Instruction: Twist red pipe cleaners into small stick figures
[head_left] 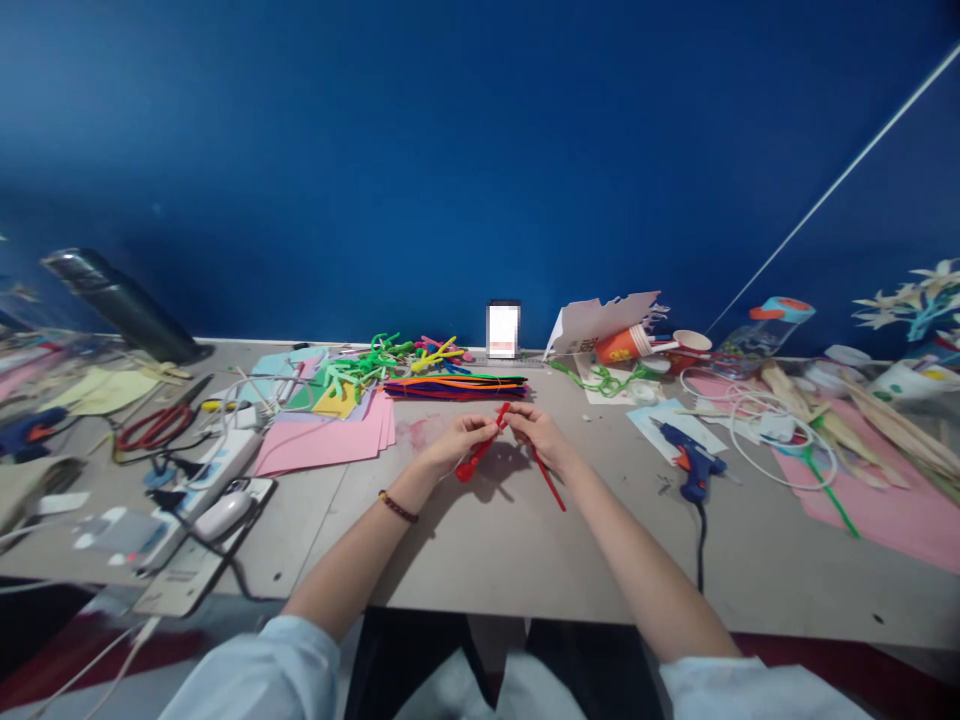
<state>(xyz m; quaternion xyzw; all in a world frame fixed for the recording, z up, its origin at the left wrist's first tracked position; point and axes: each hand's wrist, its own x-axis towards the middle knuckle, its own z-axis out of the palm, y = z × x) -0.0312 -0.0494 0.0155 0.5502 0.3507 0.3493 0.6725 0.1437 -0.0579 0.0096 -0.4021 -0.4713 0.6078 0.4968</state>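
Observation:
Both hands meet above the middle of the table around a red pipe cleaner, bent and twisted into a small shape. My left hand pinches the twisted part, where a thicker red clump hangs below its fingers. With fingertips closed near the top of the same red piece, my right hand holds the other side, and a straight red end slants down beneath it. Just beyond the hands lies a bundle of coloured pipe cleaners. A phone with a lit screen stands against the blue wall.
Pink paper sheets and a heap of green and yellow pipe cleaners lie left. A power strip and a mouse are nearer. Rightward are a blue glue gun, paper cups and a looped white cable.

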